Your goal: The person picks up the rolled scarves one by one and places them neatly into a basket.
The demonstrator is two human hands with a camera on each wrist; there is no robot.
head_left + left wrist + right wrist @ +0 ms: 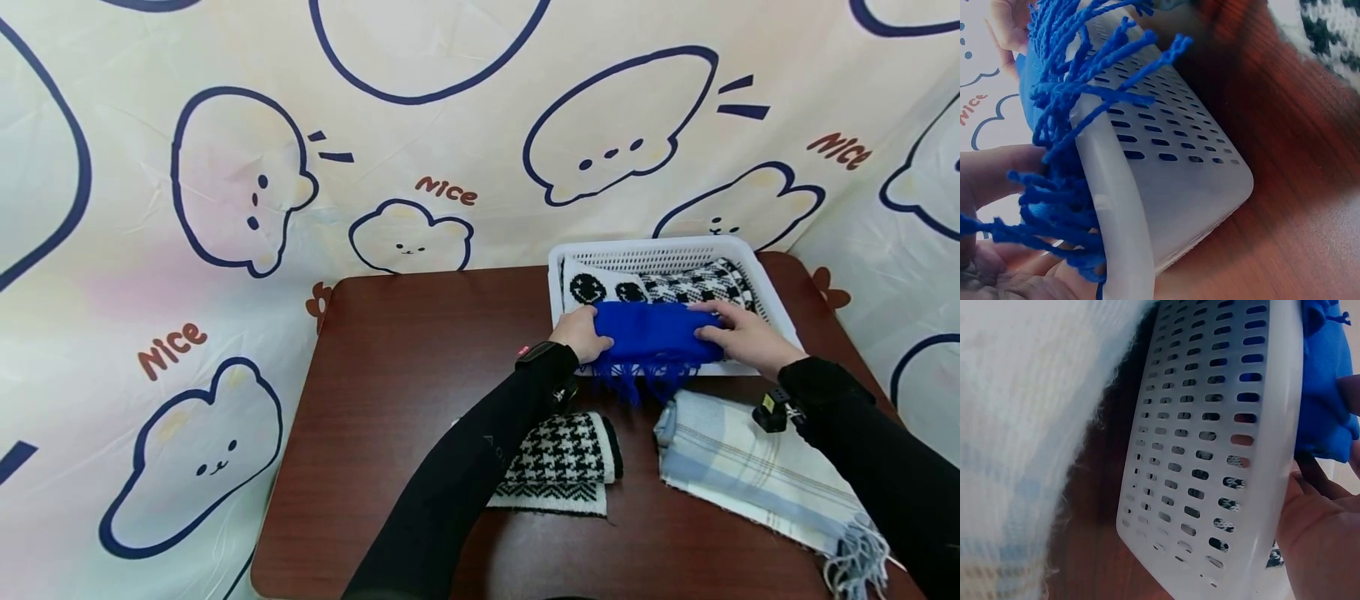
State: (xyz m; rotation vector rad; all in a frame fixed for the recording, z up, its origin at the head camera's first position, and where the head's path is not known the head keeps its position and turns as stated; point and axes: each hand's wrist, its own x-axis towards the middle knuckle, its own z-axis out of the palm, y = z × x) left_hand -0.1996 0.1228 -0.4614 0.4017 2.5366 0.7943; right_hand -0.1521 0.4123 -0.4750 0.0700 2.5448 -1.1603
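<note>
A folded blue scarf (648, 332) with fringe lies along the front of a white perforated basket (776, 304). Its fringe hangs over the basket's near rim, as the left wrist view also shows. My left hand (581, 335) grips the scarf's left end. At the other end my right hand (744, 337) holds it between thumb and fingers. Behind the scarf, inside the basket, lie a white cloth with black round faces (600, 285) and a black-and-white checked cloth (701, 283). In the right wrist view, the scarf (1325, 394) sits just inside the rim.
A folded black-and-white houndstooth knit (558, 458) lies on the brown table (405, 367), partly behind my left sleeve. A folded pale blue and cream plaid scarf (750, 467) with fringe lies below the basket, partly under my right forearm. A cartoon-printed curtain (480, 158) hangs behind the table.
</note>
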